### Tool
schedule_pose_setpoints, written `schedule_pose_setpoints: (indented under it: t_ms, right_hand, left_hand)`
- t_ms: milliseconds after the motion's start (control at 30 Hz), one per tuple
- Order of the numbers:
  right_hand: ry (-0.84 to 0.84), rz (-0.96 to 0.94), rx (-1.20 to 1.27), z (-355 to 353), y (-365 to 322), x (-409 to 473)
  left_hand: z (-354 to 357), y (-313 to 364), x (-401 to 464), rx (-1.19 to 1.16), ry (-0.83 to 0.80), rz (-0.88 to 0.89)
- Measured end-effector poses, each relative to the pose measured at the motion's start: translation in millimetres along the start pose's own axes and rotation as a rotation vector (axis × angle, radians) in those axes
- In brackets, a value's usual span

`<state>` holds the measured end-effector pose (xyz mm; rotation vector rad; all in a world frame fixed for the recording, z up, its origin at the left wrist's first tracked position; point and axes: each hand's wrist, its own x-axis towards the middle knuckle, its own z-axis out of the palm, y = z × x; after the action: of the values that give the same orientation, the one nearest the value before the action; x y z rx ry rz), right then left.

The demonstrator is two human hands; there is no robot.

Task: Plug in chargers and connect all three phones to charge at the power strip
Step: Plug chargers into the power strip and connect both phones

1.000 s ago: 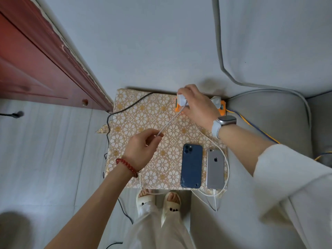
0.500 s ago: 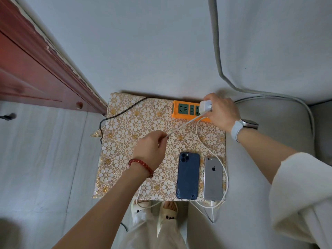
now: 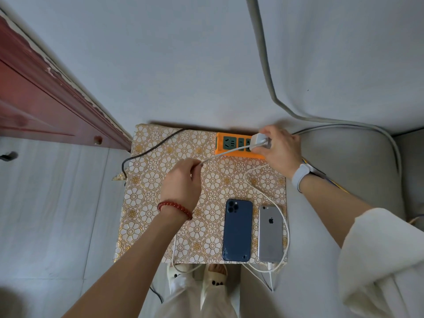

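An orange power strip [image 3: 231, 143] lies at the far edge of a small table with a floral cloth [image 3: 149, 203]. My right hand [image 3: 281, 150] grips a white charger [image 3: 259, 142] over the strip's right end. A white cable [image 3: 220, 154] runs taut from the charger to my left hand [image 3: 183, 182], which pinches it. A blue phone [image 3: 237, 230] lies face down near the front edge. Beside it on the right a silver phone [image 3: 270, 232] lies with a second white cable [image 3: 286, 228] plugged into its bottom. A third phone is not visible.
A black cord [image 3: 146, 150] leads from the strip off the table's left edge. A red wooden cabinet [image 3: 41, 104] stands at the left, a grey sofa [image 3: 344, 152] at the right. My feet in slippers [image 3: 197, 274] stand at the table's front edge.
My right hand has carried the white charger from the strip's left end to its right end, uncovering the sockets. My left hand keeps hold of the cable.
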<state>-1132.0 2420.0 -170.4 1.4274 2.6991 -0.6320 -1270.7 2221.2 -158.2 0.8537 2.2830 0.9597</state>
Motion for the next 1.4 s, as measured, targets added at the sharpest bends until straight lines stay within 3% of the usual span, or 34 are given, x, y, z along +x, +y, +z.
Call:
schedule_pose_setpoints:
  t_ms: [500,800,1400]
  right_hand:
    - [0.051,0.05,0.162,4,-5,1]
    - [0.035,-0.034,-0.04,3,-3,4]
    - [-0.021,0.06,0.11,0,-6,14]
  left_hand:
    - [-4,2,27,0.03,0.043,-0.015]
    - [-4,4,27,0.03,0.031,-0.03]
    - [-1,5,32,0.001,0.005,-0.057]
